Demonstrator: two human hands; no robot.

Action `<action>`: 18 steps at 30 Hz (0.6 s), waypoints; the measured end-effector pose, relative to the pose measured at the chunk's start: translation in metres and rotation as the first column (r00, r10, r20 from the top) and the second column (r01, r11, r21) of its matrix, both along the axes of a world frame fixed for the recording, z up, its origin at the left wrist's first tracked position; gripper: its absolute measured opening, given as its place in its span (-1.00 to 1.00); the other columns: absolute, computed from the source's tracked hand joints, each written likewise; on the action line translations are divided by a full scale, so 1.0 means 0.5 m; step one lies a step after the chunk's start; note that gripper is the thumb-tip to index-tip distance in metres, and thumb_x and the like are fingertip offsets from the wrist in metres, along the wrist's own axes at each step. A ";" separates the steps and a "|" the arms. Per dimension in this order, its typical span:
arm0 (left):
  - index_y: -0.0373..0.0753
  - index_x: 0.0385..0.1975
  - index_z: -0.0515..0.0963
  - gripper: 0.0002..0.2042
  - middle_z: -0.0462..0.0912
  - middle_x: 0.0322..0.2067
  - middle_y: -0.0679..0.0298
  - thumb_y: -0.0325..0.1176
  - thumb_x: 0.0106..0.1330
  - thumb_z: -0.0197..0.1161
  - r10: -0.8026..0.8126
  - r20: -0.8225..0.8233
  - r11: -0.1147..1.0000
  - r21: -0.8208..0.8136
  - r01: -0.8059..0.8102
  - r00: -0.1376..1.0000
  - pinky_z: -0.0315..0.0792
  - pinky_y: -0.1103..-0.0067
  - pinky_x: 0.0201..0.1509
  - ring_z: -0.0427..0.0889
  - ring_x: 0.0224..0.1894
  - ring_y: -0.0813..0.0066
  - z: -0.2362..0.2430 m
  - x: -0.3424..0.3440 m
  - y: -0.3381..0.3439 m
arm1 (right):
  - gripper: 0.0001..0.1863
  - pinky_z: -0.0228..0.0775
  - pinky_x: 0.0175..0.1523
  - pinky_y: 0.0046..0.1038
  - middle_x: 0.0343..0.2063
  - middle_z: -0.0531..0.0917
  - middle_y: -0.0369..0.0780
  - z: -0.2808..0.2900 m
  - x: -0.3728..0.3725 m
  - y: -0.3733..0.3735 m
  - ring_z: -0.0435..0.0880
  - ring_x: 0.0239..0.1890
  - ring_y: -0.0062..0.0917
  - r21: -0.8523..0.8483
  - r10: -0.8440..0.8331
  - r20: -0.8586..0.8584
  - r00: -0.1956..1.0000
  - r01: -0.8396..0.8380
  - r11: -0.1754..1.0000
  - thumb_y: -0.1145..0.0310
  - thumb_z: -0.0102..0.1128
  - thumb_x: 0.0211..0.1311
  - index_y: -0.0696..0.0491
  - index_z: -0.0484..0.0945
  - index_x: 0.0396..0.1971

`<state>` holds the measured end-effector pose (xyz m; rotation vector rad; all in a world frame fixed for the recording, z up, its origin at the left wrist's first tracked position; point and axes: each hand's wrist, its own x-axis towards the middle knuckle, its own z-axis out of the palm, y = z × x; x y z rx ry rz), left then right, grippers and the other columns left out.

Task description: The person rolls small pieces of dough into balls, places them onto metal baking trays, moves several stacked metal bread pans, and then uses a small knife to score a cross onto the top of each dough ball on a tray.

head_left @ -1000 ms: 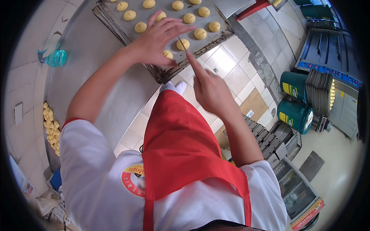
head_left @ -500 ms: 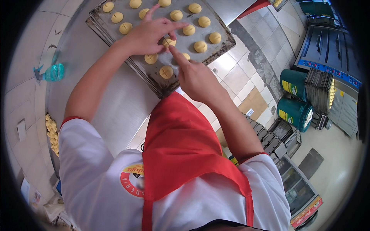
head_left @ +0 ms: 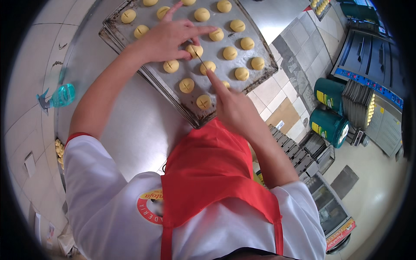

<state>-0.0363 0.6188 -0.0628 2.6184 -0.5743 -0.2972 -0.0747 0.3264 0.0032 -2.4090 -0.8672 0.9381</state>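
Rows of round yellow dough balls (head_left: 229,53) lie on a dark-edged baking tray (head_left: 255,41), which rests on other trays. Several balls have a slit on top; some nearer ones, such as this scored dough ball (head_left: 186,86), bear a cross. My left hand (head_left: 167,41) is over the tray with fingers spread, its thumb and one bent finger beside a dough ball (head_left: 193,51). My right hand (head_left: 236,108) is closed on a thin, dark blade (head_left: 201,60), whose tip reaches that ball. The blade's grip is hidden in my fingers.
The trays sit on a steel table (head_left: 125,125). A teal spray bottle (head_left: 63,95) is by the tiled wall at left. To the right are green buckets (head_left: 328,126), a rack of stacked trays (head_left: 355,104), an oven (head_left: 359,56) and a glass display case (head_left: 327,208).
My right hand has drawn back toward me and to the right, so the blade now shows. The left hand keeps its place near the same ball. The tray appears lower in view.
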 end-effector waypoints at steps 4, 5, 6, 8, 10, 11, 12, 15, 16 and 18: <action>0.27 0.62 0.27 0.10 0.78 0.00 0.62 -0.32 -0.04 0.69 0.034 0.206 0.984 -0.176 0.003 0.978 -0.21 -0.13 0.76 0.62 0.29 0.48 0.008 -0.001 0.029 | -0.12 0.62 -0.13 0.05 -0.35 0.71 0.11 0.044 0.000 0.025 0.78 -0.28 0.07 0.062 -0.008 -0.004 1.000 0.008 0.998 0.48 0.13 0.35 -0.13 0.10 0.68; 0.28 0.61 0.28 0.08 0.80 -0.05 0.63 -0.33 -0.02 0.68 0.041 0.271 0.975 -0.222 0.021 0.962 -0.22 -0.13 0.77 0.64 0.27 0.50 0.015 0.008 0.036 | -0.15 0.62 -0.13 0.05 -0.36 0.71 0.11 0.033 0.021 0.061 0.78 -0.28 0.08 0.137 -0.017 0.071 0.997 0.007 0.991 0.47 0.13 0.37 -0.11 0.15 0.66; 0.28 0.61 0.29 0.07 0.79 -0.04 0.63 -0.33 -0.02 0.68 0.047 0.304 0.963 -0.267 0.037 0.952 -0.22 -0.13 0.77 0.64 0.27 0.51 0.024 0.029 0.046 | -0.16 0.62 -0.12 0.05 -0.36 0.71 0.11 0.010 0.045 0.100 0.78 -0.28 0.09 0.177 -0.028 0.091 0.995 0.012 0.984 0.47 0.13 0.36 -0.11 0.16 0.66; 0.28 0.60 0.30 0.07 0.77 0.06 0.60 -0.33 -0.04 0.69 0.040 0.242 0.975 -0.222 0.015 0.969 -0.21 -0.10 0.78 0.61 0.31 0.47 0.015 0.050 0.072 | -0.17 0.63 -0.11 0.04 -0.35 0.72 0.12 -0.029 0.089 0.166 0.78 -0.28 0.09 0.260 -0.041 0.127 0.991 0.007 0.966 0.47 0.13 0.36 -0.10 0.19 0.65; 0.27 0.58 0.32 0.10 0.71 0.24 0.56 -0.33 -0.10 0.72 0.034 0.051 0.999 -0.037 -0.032 0.998 -0.20 -0.07 0.78 0.58 0.38 0.38 -0.009 0.065 0.107 | -0.19 0.60 -0.11 0.06 -0.32 0.73 0.13 -0.031 0.091 0.173 0.77 -0.29 0.10 0.122 -0.020 0.080 0.997 0.010 0.992 0.49 0.11 0.39 -0.11 0.19 0.65; 0.27 0.58 0.33 0.10 0.72 0.22 0.55 -0.34 -0.11 0.71 0.047 0.031 0.997 -0.058 -0.045 0.998 -0.20 -0.05 0.78 0.58 0.38 0.39 -0.007 0.063 0.113 | -0.22 0.58 -0.12 0.06 -0.32 0.74 0.13 -0.011 0.080 0.155 0.77 -0.30 0.10 0.029 -0.009 0.044 0.999 0.008 1.000 0.50 0.09 0.42 -0.10 0.21 0.64; 0.26 0.58 0.33 0.10 0.73 0.21 0.55 -0.35 -0.11 0.71 0.057 0.009 0.995 -0.079 -0.057 0.998 -0.20 -0.04 0.79 0.59 0.37 0.39 -0.002 0.062 0.111 | -0.25 0.56 -0.14 0.07 -0.31 0.74 0.13 0.008 0.071 0.133 0.76 -0.32 0.09 -0.066 -0.003 0.006 1.000 0.004 0.998 0.52 0.06 0.44 -0.08 0.23 0.63; 0.26 0.58 0.33 0.10 0.78 0.08 0.55 -0.37 -0.12 0.70 0.110 0.172 0.978 -0.193 -0.076 0.979 -0.21 -0.03 0.79 0.61 0.34 0.42 0.000 0.054 0.122 | -0.21 0.59 -0.12 0.05 -0.31 0.76 0.10 0.026 0.058 0.118 0.77 -0.28 0.10 0.087 -0.009 0.037 0.999 0.005 0.996 0.51 0.07 0.45 -0.13 0.19 0.66; 0.26 0.59 0.33 0.11 0.79 0.06 0.55 -0.37 -0.13 0.70 0.126 0.223 0.974 -0.212 -0.078 0.967 -0.21 -0.02 0.79 0.61 0.34 0.41 0.007 0.059 0.131 | -0.21 0.59 -0.11 0.05 -0.31 0.76 0.09 0.035 0.065 0.131 0.77 -0.27 0.11 0.135 -0.020 0.051 0.998 0.013 0.991 0.51 0.08 0.44 -0.14 0.18 0.66; 0.25 0.59 0.33 0.13 0.79 0.07 0.54 -0.36 -0.15 0.72 0.139 0.281 0.971 -0.229 -0.074 0.950 -0.21 -0.01 0.79 0.59 0.36 0.40 0.034 0.080 0.148 | -0.20 0.61 -0.14 0.08 -0.29 0.73 0.15 0.010 0.113 0.202 0.78 -0.28 0.11 0.148 -0.002 0.108 0.994 -0.014 0.989 0.48 0.10 0.40 -0.11 0.20 0.64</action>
